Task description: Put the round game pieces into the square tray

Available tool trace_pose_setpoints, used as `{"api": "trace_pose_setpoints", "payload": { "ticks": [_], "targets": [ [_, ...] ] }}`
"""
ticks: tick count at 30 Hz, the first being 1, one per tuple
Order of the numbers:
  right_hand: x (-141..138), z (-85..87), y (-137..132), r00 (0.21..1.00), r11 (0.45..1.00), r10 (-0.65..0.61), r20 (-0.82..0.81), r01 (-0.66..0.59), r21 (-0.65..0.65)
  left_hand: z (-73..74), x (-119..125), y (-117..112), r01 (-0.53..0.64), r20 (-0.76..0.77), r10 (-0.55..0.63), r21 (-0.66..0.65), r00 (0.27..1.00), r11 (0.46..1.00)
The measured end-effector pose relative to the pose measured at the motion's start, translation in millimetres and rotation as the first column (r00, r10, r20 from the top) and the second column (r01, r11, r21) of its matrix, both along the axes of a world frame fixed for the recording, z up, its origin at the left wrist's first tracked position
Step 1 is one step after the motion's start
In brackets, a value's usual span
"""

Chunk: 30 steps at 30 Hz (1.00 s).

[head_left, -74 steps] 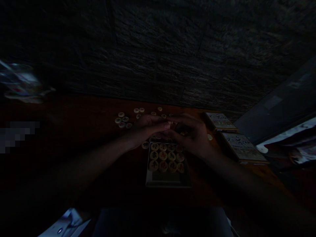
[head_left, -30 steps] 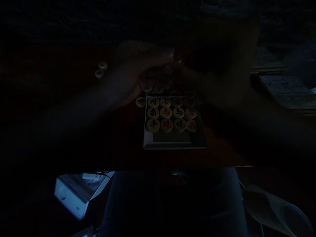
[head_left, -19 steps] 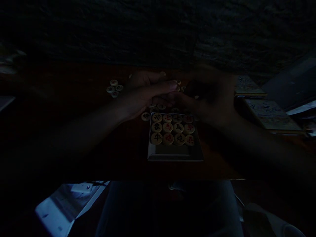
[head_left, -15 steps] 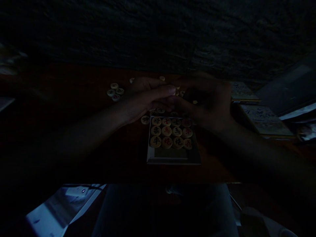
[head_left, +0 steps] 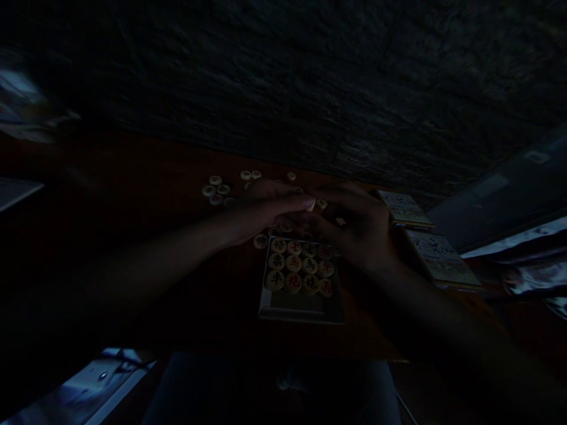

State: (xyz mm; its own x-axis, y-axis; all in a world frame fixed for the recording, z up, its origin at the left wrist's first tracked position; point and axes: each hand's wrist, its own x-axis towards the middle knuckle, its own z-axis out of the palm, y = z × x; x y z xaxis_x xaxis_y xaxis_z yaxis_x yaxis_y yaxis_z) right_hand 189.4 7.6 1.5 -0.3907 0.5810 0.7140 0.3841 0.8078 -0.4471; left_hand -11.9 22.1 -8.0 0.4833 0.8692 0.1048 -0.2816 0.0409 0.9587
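Observation:
It is dark. Above the far edge of a shallow box (head_left: 292, 313), my left hand (head_left: 274, 208) is closed with its thumb against the edge of a pale Chinese chess piece (head_left: 312, 205). My right hand (head_left: 361, 221) meets it from the other side, finger and thumb curled round the same piece; its fingertips are partly lost in shadow. Inside the box, round pieces with red and black characters lie face up in rows, among them a black-marked piece (head_left: 275, 280) and a red-marked piece (head_left: 293, 282). A loose piece (head_left: 260, 241) rests beside the box's left corner.
More loose pieces (head_left: 215, 190) lie in a cluster on the dark wooden table (head_left: 146, 177), with others behind my hands. Two flat patterned boxes (head_left: 440, 257) are at the right. A stone wall (head_left: 283, 88) rises behind the table.
The camera view has shifted, so the table and box sit lower in the picture. Both hands stay together at the piece, and more of the loose pieces behind them show.

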Motion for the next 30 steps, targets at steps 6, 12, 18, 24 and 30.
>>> {"api": "trace_pose_setpoints", "payload": {
  "ticks": [6, 12, 18, 24, 30],
  "targets": [
    [1, -1.5, 0, 1.000, 1.000, 0.004, 0.016, -0.003, -0.016, -1.8, -1, 2, 0.032, 0.023, -0.032, -0.006, 0.999, 0.999],
    [2, 2.0, -1, 1.000, 1.000, -0.017, 0.022, 0.017, 0.012, -2.4, 0, 1, 0.000, 0.019, 0.000, -0.004, 1.000, 1.000],
    [0, -0.5, -3, 0.997, 0.990, -0.040, -0.060, 0.031, -0.137, -7.5, 0, 5, -0.038, 0.030, 0.036, 0.066, 0.999, 0.997],
    [-8, 1.0, -5, 0.955, 0.904, -0.036, -0.296, -0.095, -0.416, -4.3, -1, 2, -0.171, -0.043, 0.181, 0.174, 0.983, 0.970],
    [-11, -0.4, -4, 0.921, 0.816, -0.113, -0.372, -0.127, -0.564, -1.4, 0, -2, -0.216, -0.100, 0.263, 0.340, 0.959, 0.915]
  ]
}}
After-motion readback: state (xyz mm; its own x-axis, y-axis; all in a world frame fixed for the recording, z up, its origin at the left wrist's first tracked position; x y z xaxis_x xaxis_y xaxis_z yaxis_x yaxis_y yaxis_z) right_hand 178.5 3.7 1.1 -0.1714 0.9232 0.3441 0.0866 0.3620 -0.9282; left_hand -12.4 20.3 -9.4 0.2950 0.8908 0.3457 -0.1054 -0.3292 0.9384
